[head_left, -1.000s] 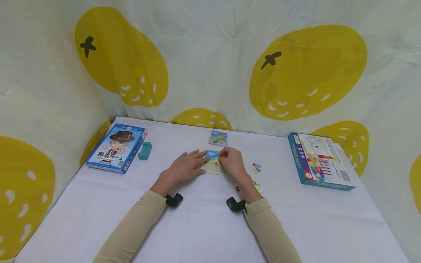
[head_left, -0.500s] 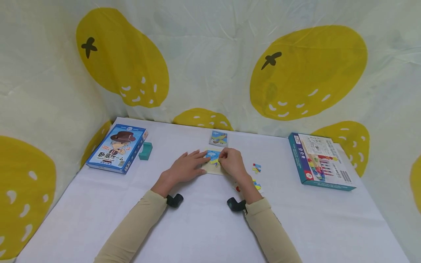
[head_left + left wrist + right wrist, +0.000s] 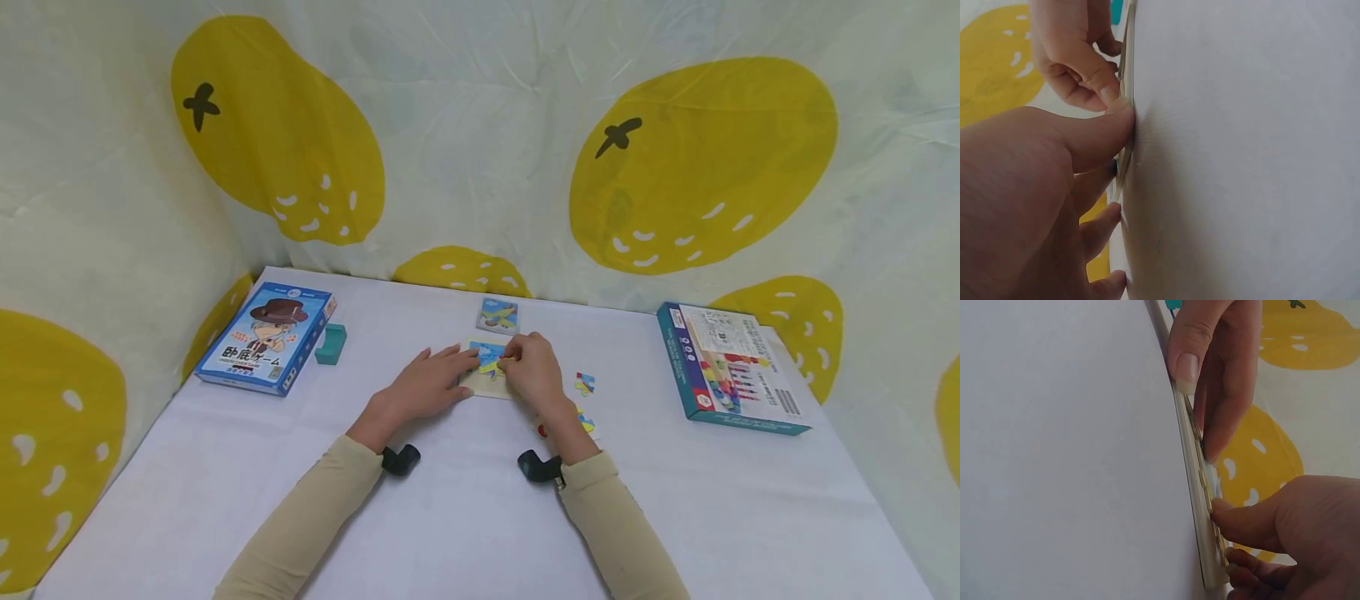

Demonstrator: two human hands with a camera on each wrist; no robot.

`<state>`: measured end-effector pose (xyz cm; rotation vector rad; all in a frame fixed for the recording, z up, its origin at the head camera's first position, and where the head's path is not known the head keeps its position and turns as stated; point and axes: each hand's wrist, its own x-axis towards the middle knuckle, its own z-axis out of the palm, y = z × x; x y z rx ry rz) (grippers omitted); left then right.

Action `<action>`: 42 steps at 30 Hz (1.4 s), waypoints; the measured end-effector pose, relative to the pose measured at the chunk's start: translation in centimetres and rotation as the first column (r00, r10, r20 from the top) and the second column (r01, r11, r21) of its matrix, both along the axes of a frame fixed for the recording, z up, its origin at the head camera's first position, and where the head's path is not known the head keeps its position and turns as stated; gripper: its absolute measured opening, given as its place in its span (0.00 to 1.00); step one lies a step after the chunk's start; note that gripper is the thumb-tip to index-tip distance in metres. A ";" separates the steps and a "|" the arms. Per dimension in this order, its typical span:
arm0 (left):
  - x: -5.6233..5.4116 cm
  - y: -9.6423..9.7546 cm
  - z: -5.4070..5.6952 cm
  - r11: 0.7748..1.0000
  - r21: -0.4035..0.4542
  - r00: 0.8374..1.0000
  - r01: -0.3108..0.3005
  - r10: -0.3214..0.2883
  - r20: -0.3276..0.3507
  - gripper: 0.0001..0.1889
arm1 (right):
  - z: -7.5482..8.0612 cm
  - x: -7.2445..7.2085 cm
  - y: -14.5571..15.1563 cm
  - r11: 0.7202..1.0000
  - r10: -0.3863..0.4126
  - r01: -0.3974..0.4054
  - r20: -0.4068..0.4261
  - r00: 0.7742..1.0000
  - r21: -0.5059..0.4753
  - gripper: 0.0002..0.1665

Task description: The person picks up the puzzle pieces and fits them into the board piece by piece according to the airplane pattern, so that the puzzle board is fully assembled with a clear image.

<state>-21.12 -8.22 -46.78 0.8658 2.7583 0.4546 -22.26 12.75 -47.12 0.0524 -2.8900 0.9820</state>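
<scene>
Step in hand, by my read: seating a jigsaw pc [image 3: 502, 367] in the cream board [image 3: 487, 387], which lies flat on the table [image 3: 465, 525], mid-way between the hands, w/ a part-built blue/yellow picture [image 3: 486, 353] on it and bare cream along the near side. L hand [image 3: 426, 381] is spread, its grip loose and holding nothing; fingers lie over the board's L side, thumb at the near edge, prob. steadying. R hand [image 3: 534, 371] has its grip closed to a thumb + index pinch on the pc, tho it's mostly hidden. Loose pcs [image 3: 586, 383] lie R of the R hand, so prob. unfinished. Next move calls for lining up edges, pressing flat w/o nudging neighbours
</scene>
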 end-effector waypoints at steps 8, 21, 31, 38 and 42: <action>0.4 0.1 0.3 0.996 -0.071 0.996 0.059 -0.064 -0.065 0.26 | -0.2 -0.4 0.8 0.999 0.027 -0.026 0.032 0.999 -0.027 0.08; 0.7 0.3 0.5 0.996 -0.071 0.996 0.056 -0.061 -0.061 0.26 | 0.5 -0.7 3.7 0.986 0.014 -0.009 0.032 0.999 -0.167 0.04; 0.6 0.4 0.2 0.997 -0.057 0.997 0.048 -0.051 -0.054 0.26 | 2.0 -0.5 7.5 0.991 -0.019 0.032 0.099 0.995 -0.131 0.09; 0.5 0.2 0.3 0.998 -0.043 0.998 0.044 -0.046 -0.044 0.26 | 2.3 0.2 10.3 0.996 -0.029 0.042 0.172 0.985 -0.072 0.12; 0.5 0.1 0.2 0.998 -0.033 0.998 0.044 -0.046 -0.044 0.26 | 2.5 0.5 11.9 0.998 -0.004 0.016 0.220 0.975 -0.055 0.15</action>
